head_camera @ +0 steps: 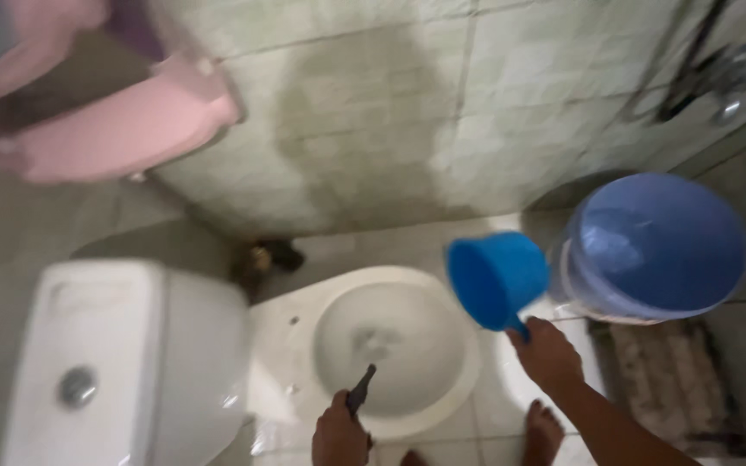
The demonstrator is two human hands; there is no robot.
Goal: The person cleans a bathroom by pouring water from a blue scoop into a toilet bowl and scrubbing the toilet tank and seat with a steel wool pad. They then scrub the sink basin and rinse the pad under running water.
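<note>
Head view: right hand (548,354) grips a blue dipper (496,278) by its handle, tilted toward the toilet bowl (390,345) — left hand (338,436) closed around a dark brush handle (360,390).

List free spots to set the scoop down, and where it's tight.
Free: the flat cistern lid; bare floor tiles between toilet bowl and wall. Tight: right of the bowl, where right hand with blue scoop sits beside the bucket and mat. Left hand holds a dark tool over the bowl's near rim.
</note>
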